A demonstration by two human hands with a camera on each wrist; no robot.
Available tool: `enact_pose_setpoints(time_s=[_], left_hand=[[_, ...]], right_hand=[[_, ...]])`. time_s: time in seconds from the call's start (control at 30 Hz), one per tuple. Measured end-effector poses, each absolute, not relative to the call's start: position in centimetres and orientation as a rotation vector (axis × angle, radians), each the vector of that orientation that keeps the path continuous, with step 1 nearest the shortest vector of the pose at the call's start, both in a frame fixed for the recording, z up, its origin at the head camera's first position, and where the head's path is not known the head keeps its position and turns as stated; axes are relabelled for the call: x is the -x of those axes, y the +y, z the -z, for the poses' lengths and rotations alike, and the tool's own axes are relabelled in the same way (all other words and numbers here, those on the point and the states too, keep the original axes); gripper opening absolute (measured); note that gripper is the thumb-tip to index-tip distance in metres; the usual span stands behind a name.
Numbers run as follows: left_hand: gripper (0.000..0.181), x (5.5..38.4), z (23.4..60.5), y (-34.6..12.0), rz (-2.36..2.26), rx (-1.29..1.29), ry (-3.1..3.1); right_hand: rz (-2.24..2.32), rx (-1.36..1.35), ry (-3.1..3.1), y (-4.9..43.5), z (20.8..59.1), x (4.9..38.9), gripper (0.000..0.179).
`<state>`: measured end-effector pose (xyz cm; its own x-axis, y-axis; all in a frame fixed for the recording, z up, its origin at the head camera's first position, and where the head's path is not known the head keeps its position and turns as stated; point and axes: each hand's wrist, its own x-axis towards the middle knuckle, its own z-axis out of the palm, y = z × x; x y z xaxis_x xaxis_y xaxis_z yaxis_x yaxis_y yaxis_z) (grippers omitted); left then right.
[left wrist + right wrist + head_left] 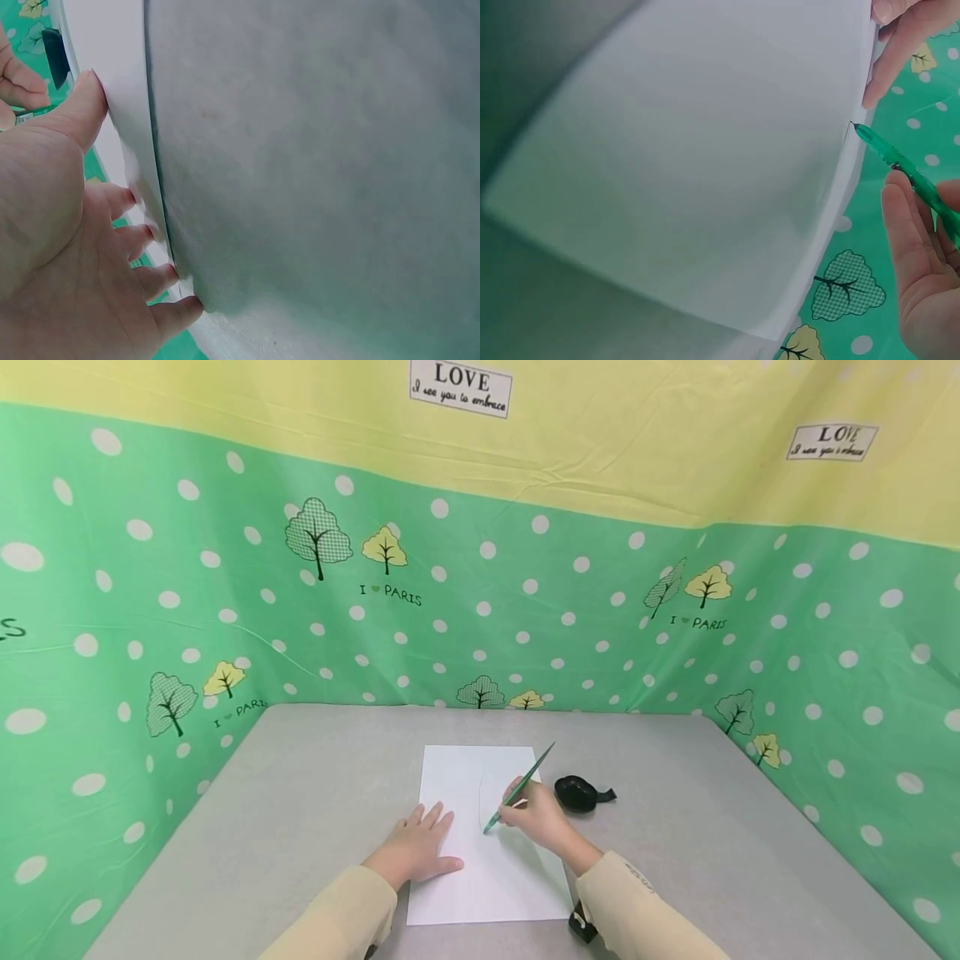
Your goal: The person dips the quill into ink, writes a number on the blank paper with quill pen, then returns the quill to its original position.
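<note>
A white sheet of paper (487,893) lies on the grey table, with a thin curved line (480,797) drawn on its upper half. My right hand (542,814) pinches a slim green pen (536,767), tilted, its tip at the lower end of that line. In the right wrist view the dark point of the pen (904,161) meets the sheet. My left hand (416,847) rests flat, fingers spread and thumb out, over the paper's left edge. The left wrist view shows its fingertips (169,279) along that edge.
A rounded black object with a short tail (576,794) sits just right of the paper. Another small black item (582,924) shows beside my right sleeve. The grey table (300,793) is enclosed by a green and yellow patterned cloth (480,568).
</note>
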<state>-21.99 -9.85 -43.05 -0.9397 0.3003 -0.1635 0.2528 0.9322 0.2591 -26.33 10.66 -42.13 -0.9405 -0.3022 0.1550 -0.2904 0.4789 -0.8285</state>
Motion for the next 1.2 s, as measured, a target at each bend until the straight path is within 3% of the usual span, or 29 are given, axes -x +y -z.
enact_pose_setpoints(time_s=[1.2], left_hand=[[0.077,21.8,42.7,-9.9,-0.382,-0.419,2.883]], right_hand=[[1.527,0.53,2.67,12.3,42.3,25.2,0.01]])
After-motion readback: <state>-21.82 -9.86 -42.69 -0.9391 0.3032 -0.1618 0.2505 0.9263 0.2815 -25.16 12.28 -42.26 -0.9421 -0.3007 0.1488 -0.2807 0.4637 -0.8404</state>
